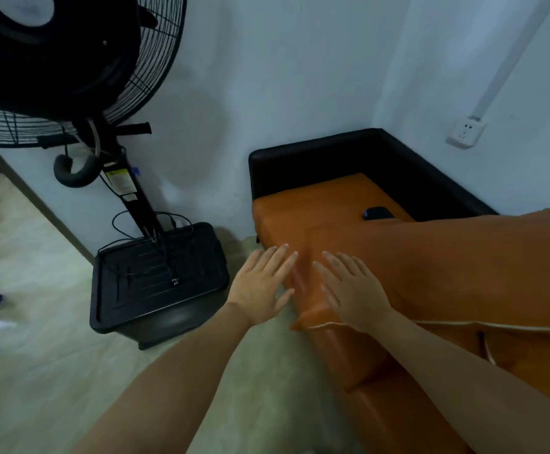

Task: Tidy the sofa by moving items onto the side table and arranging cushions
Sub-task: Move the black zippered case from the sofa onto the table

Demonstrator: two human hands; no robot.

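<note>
An orange sofa (pixel 316 204) with a black back and armrest (pixel 300 165) stands in the room's corner at the right. A large orange cushion (pixel 447 263) with pale piping lies across the seat. My right hand (pixel 352 291) lies flat on the cushion's near left corner, fingers straight. My left hand (pixel 260 283) hovers open just left of that corner, over the sofa's front edge. A small dark object (pixel 377 213) rests on the seat behind the cushion, near the back.
A big black standing fan (pixel 70 60) fills the upper left, its black base box (pixel 159 276) with cables on the pale floor beside the sofa. A wall socket (pixel 467 132) is on the right wall. Blurred coloured items lie at the far left edge.
</note>
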